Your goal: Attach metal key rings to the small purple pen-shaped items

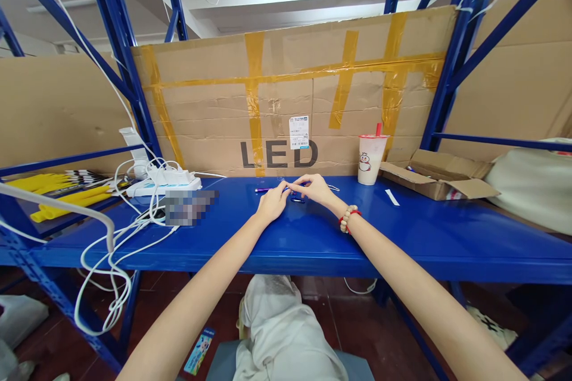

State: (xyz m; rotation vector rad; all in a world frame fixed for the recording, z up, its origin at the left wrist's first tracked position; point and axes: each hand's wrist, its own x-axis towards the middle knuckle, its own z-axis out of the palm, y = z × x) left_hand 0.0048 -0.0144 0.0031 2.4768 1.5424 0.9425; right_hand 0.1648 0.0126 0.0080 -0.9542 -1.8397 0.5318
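A: Position of the pen (pixel 262 190)?
B: On the blue table (pixel 277 247), one end showing beside the left hand (pixel 273 202).
A: Fingers?
B: Left: bent, tips meeting the right hand (pixel 315 189); grip hidden, cannot tell. Right: thumb and forefinger drawn close together; cannot tell whether they pinch anything.
A: Nearby?
B: Small dark piece (pixel 297 200) just below the right fingers. Farther right: paper strip (pixel 392 197), cup (pixel 372 161), open box (pixel 440 178).

The left hand (pixel 273 202) covers part of a thin purple stick (pixel 262 190). A blurry patch (pixel 190 208) hides something by the plug strip (pixel 147 189). The label's (pixel 299 132) words are too tiny to read.
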